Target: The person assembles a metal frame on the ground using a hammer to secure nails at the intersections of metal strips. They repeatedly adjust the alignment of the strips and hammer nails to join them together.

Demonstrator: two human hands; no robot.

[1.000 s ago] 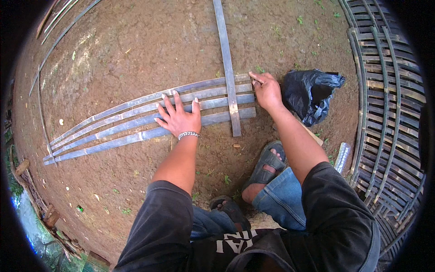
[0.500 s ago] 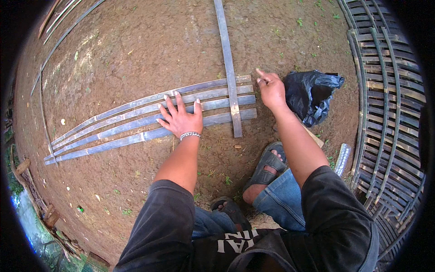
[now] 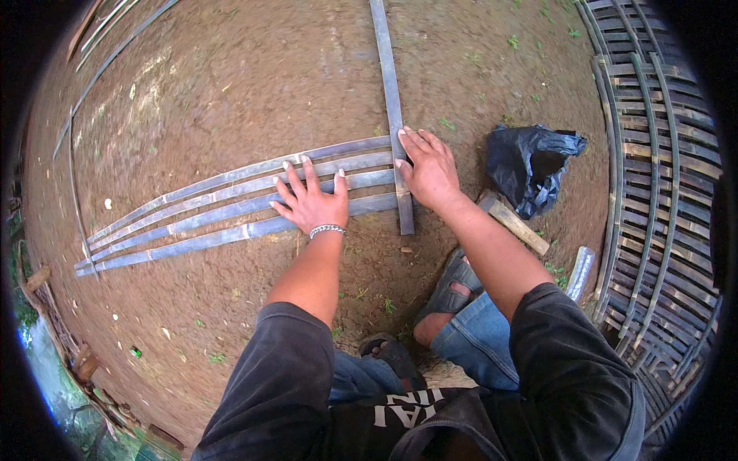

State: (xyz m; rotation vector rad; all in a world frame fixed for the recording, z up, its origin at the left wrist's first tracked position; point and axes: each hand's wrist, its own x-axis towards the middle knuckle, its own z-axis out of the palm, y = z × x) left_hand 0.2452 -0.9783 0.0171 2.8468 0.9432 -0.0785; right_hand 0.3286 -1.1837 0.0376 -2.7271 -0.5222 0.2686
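Several flat bamboo slats [image 3: 246, 230] lie side by side on the soil, drawing closer together toward the left. A long cross slat [image 3: 388, 77] lies over their right ends. My left hand [image 3: 314, 207], wearing a chain bracelet, rests open on the slats with its fingers spread. At the right ends, my right hand [image 3: 432, 173] lies flat with fingers stretched out, its fingertips at the edge of the cross slat. That hand covers the slats' tips. At the far left end, a thin strip [image 3: 73, 177] crosses the slats.
A black plastic bag [image 3: 507, 165] sits right of my right hand, with a piece of wood [image 3: 516, 224] beside it. Farther right are a clear plastic object [image 3: 580, 273] and slatted bamboo panels [image 3: 653, 169]. More strips [image 3: 115, 58] lie at the far left. My sandalled foot [image 3: 450, 288] is near.
My right hand has moved left and down from beside the bag onto the slat ends, its fingers now stretched out. The piece of wood shows more fully. My left hand stays on the slats.
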